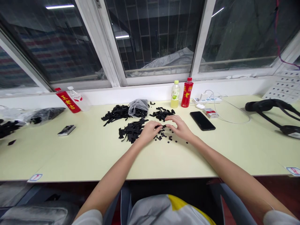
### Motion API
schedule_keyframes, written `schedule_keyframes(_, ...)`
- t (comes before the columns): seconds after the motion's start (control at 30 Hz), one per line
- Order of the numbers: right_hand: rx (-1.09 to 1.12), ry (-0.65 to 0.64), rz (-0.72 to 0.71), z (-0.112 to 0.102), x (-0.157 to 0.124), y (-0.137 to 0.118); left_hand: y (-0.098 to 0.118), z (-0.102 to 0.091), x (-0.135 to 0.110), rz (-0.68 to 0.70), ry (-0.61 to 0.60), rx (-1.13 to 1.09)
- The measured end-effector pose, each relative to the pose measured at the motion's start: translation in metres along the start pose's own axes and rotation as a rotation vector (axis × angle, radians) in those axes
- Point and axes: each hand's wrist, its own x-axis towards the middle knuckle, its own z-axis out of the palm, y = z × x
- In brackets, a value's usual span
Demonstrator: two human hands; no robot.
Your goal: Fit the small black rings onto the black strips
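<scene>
Left hand (150, 131) and right hand (180, 128) low over pale yellow desk (93, 162), well back from its front edge; fingertips (167, 124) of both hands close together above small black rings (164, 136), fingers curled, grip on any ring too small to tell; black strips (132, 131) just beside left hand; second strip heap (161, 114) just beyond right hand; black smartphone (202, 121) to right, apart from hand.

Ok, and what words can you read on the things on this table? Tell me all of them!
"王老吉" on the tilted red drink bottle
"王老" on the upright red drink bottle
Too small to read: the label on the yellow-green drink bottle, the small box, the table-corner sticker
</scene>
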Motion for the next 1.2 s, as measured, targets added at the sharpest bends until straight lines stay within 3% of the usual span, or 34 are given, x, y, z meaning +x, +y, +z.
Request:
schedule_keyframes(0.1, 0.023, -0.088, 0.06, 0.002, 0.0, -0.004, 0.004, 0.002, -0.001, 0.062, -0.034, 0.062)
schedule_keyframes(0.2, 0.04, -0.132, 0.107, 0.003, 0.001, -0.009, 0.006, 0.003, -0.002, 0.052, 0.015, 0.028)
schedule_keyframes(0.33, 0.043, -0.117, 0.148, 0.006, -0.001, -0.014, 0.007, 0.001, -0.003, -0.028, 0.088, -0.134)
schedule_keyframes(0.6, 0.071, -0.049, 0.15, 0.01, -0.002, -0.019, 0.012, 0.003, -0.002, -0.091, 0.055, -0.306)
schedule_keyframes(0.77, 0.112, 0.035, 0.168, 0.006, 0.0, -0.014, 0.004, -0.007, 0.002, -0.162, 0.087, -0.141)
schedule_keyframes(0.9, 0.146, 0.091, 0.224, 0.003, 0.001, -0.009, -0.007, -0.009, 0.001, -0.195, -0.049, 0.016)
schedule_keyframes(1.0, 0.144, 0.101, 0.253, 0.003, 0.003, -0.008, -0.013, -0.005, -0.001, -0.191, -0.106, 0.032)
schedule_keyframes(1.2, 0.15, 0.109, 0.242, 0.003, 0.003, -0.009, -0.012, -0.003, 0.0, -0.228, -0.094, 0.047)
